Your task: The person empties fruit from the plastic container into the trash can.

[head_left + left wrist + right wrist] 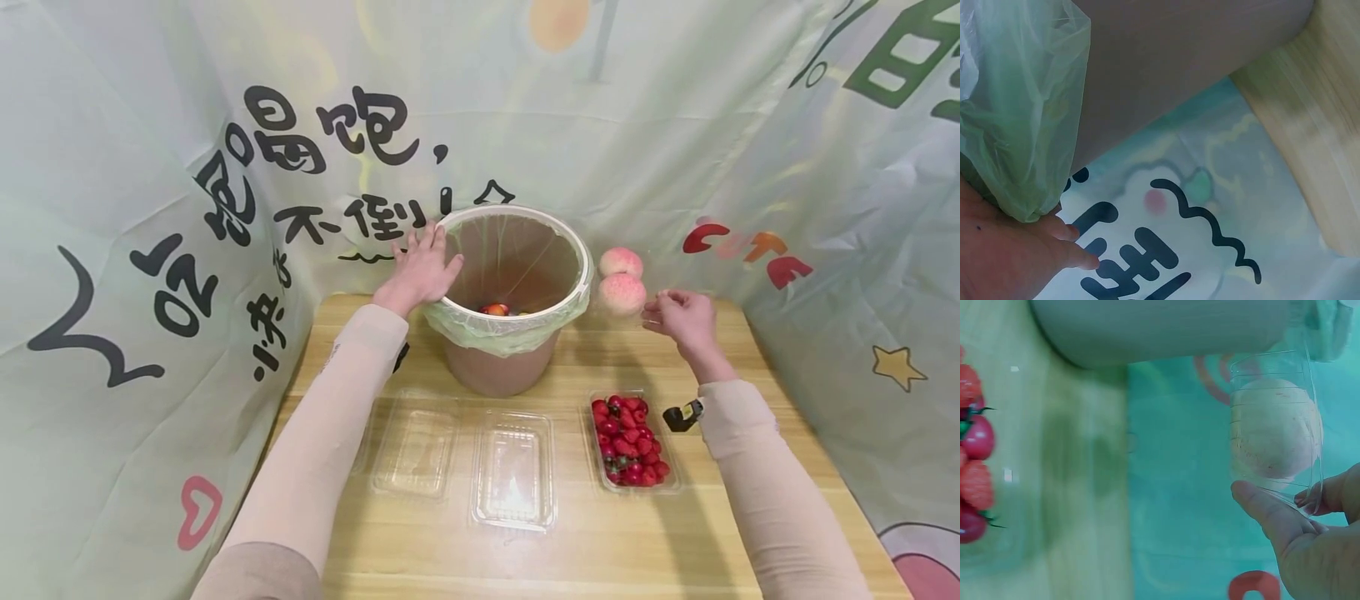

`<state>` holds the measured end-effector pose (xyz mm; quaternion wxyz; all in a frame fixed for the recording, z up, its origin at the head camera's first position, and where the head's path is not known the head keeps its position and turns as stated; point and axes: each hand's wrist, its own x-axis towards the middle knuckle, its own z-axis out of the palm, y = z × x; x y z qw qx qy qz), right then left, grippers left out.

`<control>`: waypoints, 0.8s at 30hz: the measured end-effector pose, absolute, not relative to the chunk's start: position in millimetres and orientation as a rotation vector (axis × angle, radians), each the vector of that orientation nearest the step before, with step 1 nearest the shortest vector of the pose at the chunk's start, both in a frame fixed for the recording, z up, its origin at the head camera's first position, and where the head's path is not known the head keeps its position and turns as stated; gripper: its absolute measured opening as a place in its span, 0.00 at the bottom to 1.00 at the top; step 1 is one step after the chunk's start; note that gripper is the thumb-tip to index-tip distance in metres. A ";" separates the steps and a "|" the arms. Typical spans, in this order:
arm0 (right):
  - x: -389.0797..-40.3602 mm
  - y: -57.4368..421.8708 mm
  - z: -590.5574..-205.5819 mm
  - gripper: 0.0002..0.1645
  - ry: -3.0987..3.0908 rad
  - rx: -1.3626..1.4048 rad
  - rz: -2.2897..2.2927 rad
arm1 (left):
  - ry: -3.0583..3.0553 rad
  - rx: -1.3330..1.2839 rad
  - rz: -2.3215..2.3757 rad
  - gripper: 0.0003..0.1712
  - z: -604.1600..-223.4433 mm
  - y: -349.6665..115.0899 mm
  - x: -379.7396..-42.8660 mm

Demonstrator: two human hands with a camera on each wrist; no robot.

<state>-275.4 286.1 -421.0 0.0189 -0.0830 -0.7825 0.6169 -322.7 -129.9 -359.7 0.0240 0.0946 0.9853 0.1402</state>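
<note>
My right hand (pixel 681 321) pinches the end of a clear plastic box (pixel 1269 367) between thumb and fingers. Two pink peaches (pixel 622 294) sit in that box, which is held up beside the bin's right side. My left hand (pixel 422 271) rests on the left rim of a brownish bin (pixel 498 367), its fingers extended. A thin green bag (pixel 1029 112) lines the bin and folds over the rim. Inside it, red-and-yellow fruit (pixel 495 309) shows at the bottom, partly hidden by the near rim.
A clear box of red raspberries and cherry tomatoes (pixel 630 440) stands at the right of the wooden table (pixel 600 550). Two clear plastic trays, one in the middle (pixel 513 471) and another to its left (pixel 417 450), lie before the bin. Printed cloth (pixel 465 150) hangs around the table.
</note>
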 end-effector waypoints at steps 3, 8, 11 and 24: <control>-275.1 285.8 -406.6 0.24 -2.380 -0.264 1.951 | 3.052 0.291 0.430 0.46 -359.5 -130.2 -322.5; -273.8 283.3 -384.6 0.27 -2.358 -0.263 1.942 | 3.049 0.289 0.447 0.46 -360.0 -131.1 -322.4; -272.8 281.6 -372.0 0.31 -2.369 -0.264 1.909 | 3.041 0.289 0.457 0.46 -360.3 -131.3 -322.7; -268.0 272.9 -330.6 0.30 -2.419 -0.232 1.783 | 3.036 0.291 0.444 0.46 -359.2 -130.3 -321.9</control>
